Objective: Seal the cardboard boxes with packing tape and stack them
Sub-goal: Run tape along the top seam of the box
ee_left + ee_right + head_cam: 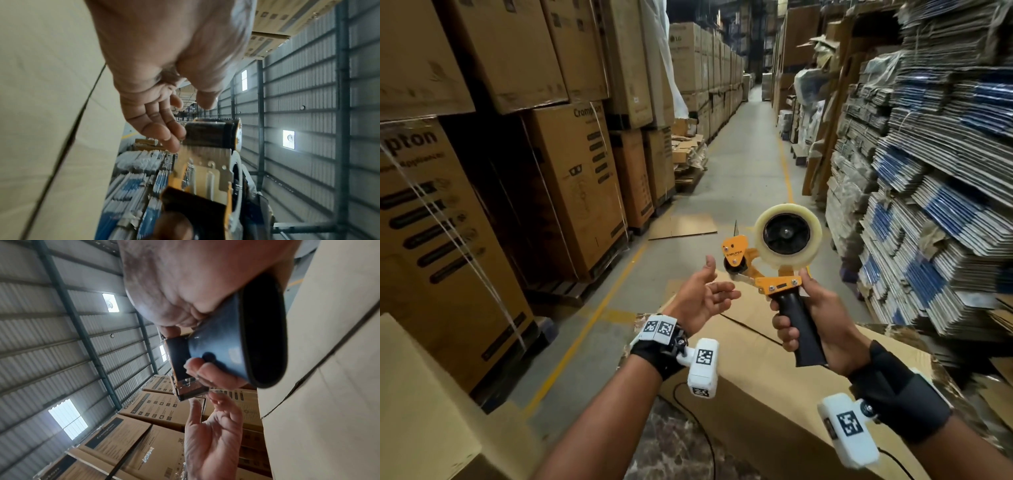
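my right grip (812, 323) curled round the tape dispenser (774, 250), left grip (705, 298) slack-fingered at its 9 o'clock, above the cardboard box (756, 394)

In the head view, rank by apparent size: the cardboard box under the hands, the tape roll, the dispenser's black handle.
1. Cardboard box, clearly largest.
2. Tape roll.
3. Black handle, partly hidden by the right hand, so its rank against the roll is unsure.

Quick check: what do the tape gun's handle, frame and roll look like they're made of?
Handle: black, smooth with a slight sheen, likely moulded plastic. Frame: orange, flat plates with screws, probably painted metal. Roll: translucent, glossy, pale clear plastic film. The right hand grips the handle.
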`<state>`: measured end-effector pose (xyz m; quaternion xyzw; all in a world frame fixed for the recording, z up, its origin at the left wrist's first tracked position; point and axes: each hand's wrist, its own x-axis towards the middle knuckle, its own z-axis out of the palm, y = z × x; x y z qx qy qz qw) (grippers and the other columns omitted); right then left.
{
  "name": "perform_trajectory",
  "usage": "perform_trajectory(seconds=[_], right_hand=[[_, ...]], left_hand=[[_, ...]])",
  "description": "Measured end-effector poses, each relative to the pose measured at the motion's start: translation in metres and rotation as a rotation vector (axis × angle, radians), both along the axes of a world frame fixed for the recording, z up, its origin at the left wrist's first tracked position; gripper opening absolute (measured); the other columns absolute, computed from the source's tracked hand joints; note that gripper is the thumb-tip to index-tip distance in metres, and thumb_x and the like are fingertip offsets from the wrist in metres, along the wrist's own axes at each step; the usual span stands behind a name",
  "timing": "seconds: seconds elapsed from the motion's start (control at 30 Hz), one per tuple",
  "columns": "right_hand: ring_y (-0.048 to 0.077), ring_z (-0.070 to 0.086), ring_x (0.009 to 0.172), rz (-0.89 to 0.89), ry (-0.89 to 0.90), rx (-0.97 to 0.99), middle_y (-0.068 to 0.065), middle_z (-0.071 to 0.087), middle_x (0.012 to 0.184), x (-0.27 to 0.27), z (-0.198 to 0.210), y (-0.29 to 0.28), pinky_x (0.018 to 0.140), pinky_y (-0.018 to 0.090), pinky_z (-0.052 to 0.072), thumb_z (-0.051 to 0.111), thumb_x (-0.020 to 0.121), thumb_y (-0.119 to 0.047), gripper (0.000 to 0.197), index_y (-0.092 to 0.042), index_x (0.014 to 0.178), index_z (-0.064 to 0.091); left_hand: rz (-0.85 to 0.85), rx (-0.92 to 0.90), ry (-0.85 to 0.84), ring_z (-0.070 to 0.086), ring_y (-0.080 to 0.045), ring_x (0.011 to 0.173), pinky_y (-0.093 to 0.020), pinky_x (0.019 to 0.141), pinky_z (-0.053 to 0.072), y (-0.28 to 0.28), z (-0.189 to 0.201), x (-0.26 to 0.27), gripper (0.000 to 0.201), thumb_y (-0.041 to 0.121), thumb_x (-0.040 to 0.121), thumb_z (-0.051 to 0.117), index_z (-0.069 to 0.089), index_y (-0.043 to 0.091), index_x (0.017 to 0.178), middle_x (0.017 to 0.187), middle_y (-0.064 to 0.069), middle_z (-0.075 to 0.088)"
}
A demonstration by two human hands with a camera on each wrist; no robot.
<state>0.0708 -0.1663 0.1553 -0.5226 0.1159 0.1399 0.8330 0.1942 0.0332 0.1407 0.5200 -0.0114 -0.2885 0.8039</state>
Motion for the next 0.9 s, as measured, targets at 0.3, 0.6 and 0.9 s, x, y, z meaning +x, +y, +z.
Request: perform_trajectory(seconds=[0.3,0.6,0.9], right_hand=[[0.015,0.039,0.050,-0.016,-0.037,0.173,0.007,0.042,0.071,0.014,0.002,-0.002,0.045,0.027,0.037,0.042,0.090,-0.080,0.075,-0.007,0.090,0.060],[0.017,0.036,0.053,-0.042,-0.121,0.110,0.008,0.041,0.073,0.018,-0.001,-0.007,0.048,0.028,0.035,0.039,0.091,-0.083,0.078,-0.007,0.093,0.059],[0.019,0.036,0.056,-0.047,-0.220,-0.157,0.009,0.046,0.072,0.021,-0.004,-0.018,0.051,0.029,0.033,0.042,0.085,-0.087,0.083,-0.007,0.096,0.060]], left_hand=[[-0.060,-0.397,0.133,0.072,-0.026,0.088,-0.029,0.068,0.060,-0.008,0.001,0.005,0.022,0.019,0.097,0.065,0.076,0.002,0.089,0.102,-0.016,0.069],[-0.142,-0.376,0.069,0.062,-0.030,0.072,-0.029,0.056,0.049,-0.005,0.003,0.009,0.015,0.017,0.095,0.048,0.061,0.010,0.098,0.098,-0.020,0.066],[-0.049,-0.152,-0.042,0.071,-0.027,0.074,-0.028,0.060,0.052,0.001,0.004,0.021,0.032,0.026,0.093,0.049,0.069,0.002,0.086,0.094,-0.018,0.072]])
